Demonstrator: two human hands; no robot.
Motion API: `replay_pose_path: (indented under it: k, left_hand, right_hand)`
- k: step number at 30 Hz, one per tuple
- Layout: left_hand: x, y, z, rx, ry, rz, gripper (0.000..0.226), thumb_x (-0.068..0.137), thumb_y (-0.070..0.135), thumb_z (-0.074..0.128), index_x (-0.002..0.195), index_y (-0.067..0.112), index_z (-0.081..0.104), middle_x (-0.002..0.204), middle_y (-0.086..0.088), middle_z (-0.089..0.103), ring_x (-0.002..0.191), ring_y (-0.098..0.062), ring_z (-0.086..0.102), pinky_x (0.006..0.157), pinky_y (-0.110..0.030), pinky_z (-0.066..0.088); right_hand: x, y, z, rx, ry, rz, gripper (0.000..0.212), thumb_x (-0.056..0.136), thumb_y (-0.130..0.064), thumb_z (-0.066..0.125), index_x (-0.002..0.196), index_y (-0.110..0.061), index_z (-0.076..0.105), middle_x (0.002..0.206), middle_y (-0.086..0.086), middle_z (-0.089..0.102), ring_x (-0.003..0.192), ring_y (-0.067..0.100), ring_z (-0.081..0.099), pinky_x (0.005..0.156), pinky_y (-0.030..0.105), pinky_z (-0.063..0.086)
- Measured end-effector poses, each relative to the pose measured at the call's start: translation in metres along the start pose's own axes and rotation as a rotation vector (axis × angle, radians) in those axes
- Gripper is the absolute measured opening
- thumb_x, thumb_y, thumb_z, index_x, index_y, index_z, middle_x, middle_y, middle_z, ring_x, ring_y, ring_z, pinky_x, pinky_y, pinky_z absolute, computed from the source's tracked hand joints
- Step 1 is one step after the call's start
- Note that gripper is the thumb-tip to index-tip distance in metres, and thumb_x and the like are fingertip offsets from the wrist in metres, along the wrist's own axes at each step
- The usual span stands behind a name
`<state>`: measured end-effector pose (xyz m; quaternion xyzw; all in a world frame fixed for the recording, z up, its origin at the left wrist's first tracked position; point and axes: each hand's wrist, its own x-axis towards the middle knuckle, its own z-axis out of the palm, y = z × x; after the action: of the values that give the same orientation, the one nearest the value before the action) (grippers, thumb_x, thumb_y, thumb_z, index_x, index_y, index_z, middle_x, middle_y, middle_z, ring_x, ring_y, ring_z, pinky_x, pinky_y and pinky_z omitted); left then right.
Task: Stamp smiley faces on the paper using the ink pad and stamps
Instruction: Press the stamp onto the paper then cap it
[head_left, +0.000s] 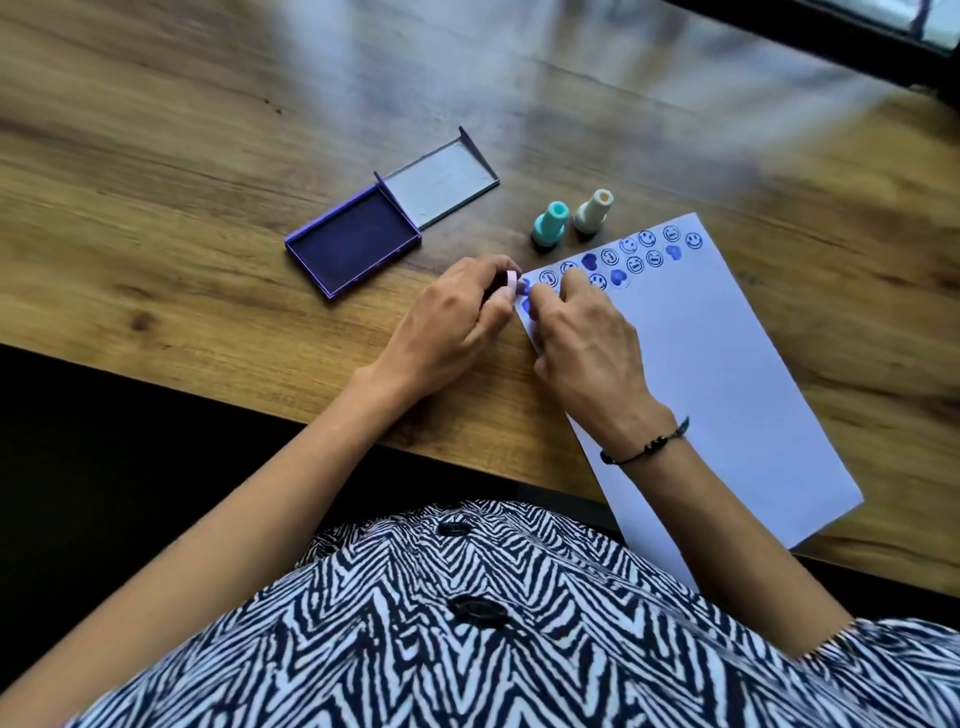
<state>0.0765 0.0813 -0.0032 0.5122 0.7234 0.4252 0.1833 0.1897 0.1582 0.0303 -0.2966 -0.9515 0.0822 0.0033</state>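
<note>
Fingers (501, 299) pinch pink stamp (511, 283) (ink pad (353, 241) open nearby).

I'm wearing a black-and-white zigzag-patterned top (519, 623) with dark oval buttons (478, 610) running down the front, short sleeves, forearms bare. On my right wrist there's a thin black cord bracelet (644, 447) strung with small dark beads. No rings on either hand.
</note>
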Motion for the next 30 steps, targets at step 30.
replay_pose_path:
  k: [30]
  left_hand:
    - [-0.022, 0.044, -0.006, -0.688, 0.080, -0.136, 0.030, 0.085, 0.006, 0.056, 0.114, 0.012, 0.054, 0.105, -0.005, 0.064, 0.095, -0.011, 0.062, 0.085, -0.019, 0.050]
  right_hand:
    - [-0.032, -0.002, -0.031, 1.429, 0.272, 0.261, 0.009, 0.079, -0.012, 0.070, 0.087, -0.009, 0.066, 0.082, 0.014, 0.068, 0.076, 0.017, 0.066, 0.072, 0.027, 0.056]
